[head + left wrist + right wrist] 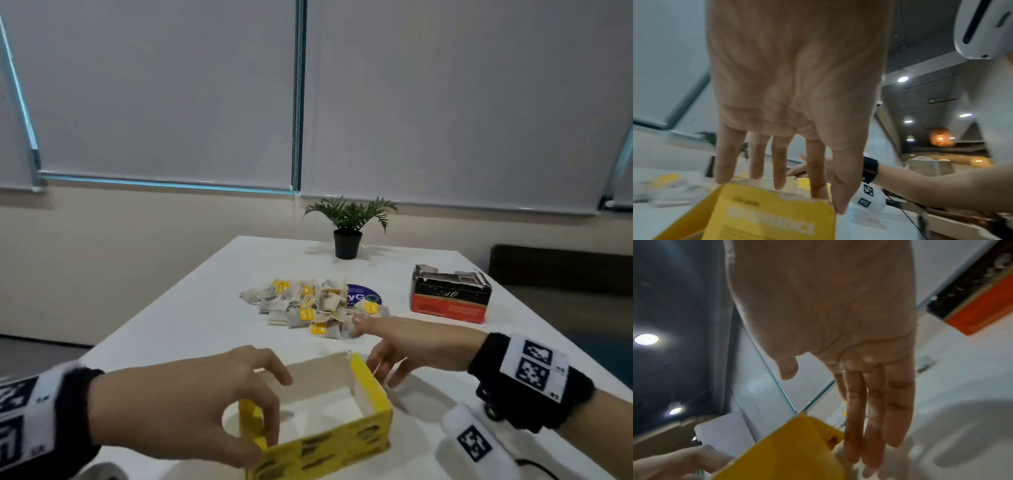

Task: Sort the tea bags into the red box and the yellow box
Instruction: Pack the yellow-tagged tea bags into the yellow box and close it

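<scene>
While the left hand (191, 401) grips the yellow box (371, 387) at its near corner, the right hand (407, 346) hovers beside it with straight fingers, holding nothing

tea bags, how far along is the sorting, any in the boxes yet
Nothing looks sorted: the tea bags lie in one heap mid-table, and the yellow box shows a bare inside. In hand: the left hand grips that box's near corner, while the right hand is open beside it, holding nothing. Left: every bag, including those for the red box, whose contents can't be seen.
</scene>
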`<state>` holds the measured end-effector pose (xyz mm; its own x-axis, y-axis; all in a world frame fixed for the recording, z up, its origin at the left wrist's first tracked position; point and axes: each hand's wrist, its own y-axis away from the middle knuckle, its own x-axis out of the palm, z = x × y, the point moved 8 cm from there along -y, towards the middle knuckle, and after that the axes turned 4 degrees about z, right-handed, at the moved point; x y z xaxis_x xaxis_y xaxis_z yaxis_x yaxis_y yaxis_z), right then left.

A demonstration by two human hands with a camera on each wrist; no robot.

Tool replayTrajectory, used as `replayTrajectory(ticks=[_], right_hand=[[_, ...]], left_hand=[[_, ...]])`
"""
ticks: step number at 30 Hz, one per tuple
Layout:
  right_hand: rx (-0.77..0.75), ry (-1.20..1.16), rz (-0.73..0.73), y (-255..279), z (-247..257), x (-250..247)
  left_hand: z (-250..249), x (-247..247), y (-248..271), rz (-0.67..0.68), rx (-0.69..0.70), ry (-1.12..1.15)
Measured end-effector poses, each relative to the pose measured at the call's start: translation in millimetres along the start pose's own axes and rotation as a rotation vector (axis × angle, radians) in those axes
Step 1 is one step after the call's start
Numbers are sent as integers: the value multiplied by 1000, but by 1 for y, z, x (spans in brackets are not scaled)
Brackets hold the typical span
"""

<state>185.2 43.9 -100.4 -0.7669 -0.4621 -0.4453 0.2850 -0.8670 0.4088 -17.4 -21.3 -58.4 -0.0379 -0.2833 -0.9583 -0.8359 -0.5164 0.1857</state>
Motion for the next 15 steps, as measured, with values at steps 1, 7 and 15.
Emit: replayTrajectory(ticks=[1, 7, 15], right_hand=[[10, -44, -9, 7, -9, -2], [36, -213, -62, 46, -58, -33], [-157, -267, -337, 91, -78, -87]], left_hand=[[-13, 2, -7, -1, 48, -2], [-59, 9, -54, 3, 253, -12], [-84, 0, -112, 3, 329, 39]])
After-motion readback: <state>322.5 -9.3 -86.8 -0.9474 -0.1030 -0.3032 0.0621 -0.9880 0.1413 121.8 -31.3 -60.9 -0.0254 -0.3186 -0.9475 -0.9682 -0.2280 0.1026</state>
